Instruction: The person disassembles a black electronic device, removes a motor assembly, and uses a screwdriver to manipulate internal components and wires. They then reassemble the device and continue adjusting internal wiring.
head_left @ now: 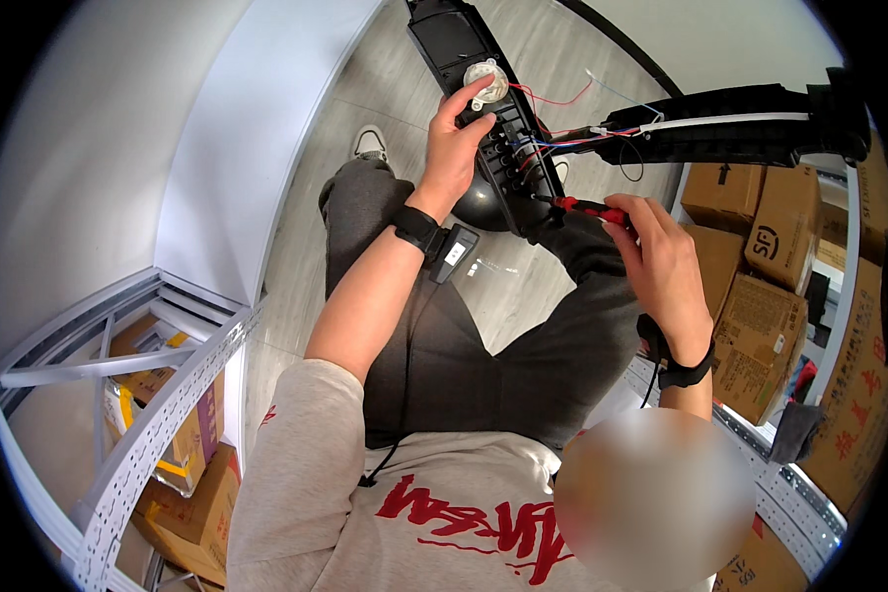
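Observation:
A long black plastic housing stands tilted above my knees, its inner side up. Set into it is a round, pale metal disc-shaped part with red wires. My left hand grips the housing by its left edge, index finger on the round part and thumb lower down on the housing; its other fingers are mostly hidden. In my right hand is a red and black screwdriver, pinched by the handle. Its shaft points left at the lower end of the housing, among black posts; whether the tip touches is too small to tell.
A second long black plastic piece lies to the right, joined by thin coloured wires. Cardboard boxes are stacked on a rack at right. A metal shelf frame with more boxes stands at left, beside a white panel.

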The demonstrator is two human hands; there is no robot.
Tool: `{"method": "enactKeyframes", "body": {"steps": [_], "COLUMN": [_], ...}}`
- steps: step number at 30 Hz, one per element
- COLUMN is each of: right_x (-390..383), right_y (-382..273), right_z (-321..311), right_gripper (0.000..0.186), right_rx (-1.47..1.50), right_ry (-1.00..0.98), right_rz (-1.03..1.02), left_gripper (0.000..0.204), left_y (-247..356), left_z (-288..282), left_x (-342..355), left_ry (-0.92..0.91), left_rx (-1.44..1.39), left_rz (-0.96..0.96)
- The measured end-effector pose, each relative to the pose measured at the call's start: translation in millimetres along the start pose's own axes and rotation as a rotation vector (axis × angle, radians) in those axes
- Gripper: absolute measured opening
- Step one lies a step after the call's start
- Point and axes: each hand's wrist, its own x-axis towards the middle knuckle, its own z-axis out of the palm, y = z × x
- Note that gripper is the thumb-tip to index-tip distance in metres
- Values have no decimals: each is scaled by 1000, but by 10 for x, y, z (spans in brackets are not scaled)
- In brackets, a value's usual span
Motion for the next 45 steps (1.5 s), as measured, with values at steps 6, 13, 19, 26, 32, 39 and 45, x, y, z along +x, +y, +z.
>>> {"method": "enactKeyframes", "body": {"steps": [6,13,19,26,32,39,45], "right_x": [-37,-16,20,-9,9,-60,-31], "right_y": [57,103,34,29,48,156,91], "right_z": [76,87,20,11,75,110,57], "right_gripper": [22,27,22,21,27,28,24], "right_rx": [-229,-300,15,-168,-321,-303,-264], "right_ry": [1,-119,-44,-14,-55,-115,13], "right_rz": [-72,32,85,-60,-99,36,-66], "left_gripper": [52,51,52,52,52,54,56], "left_y": [-24,-6,-8,10,35,-4,0], "left_z": [-12,-5,-12,9,25,0,1], "left_x": [15,0,6,-5,-15,2,0], "left_ry": [-8,-10,-18,-31,-33,-10,-3], "left_rx": [-13,6,39,35,56,61,56], "left_rz": [0,0,23,27,20,24,8]}}
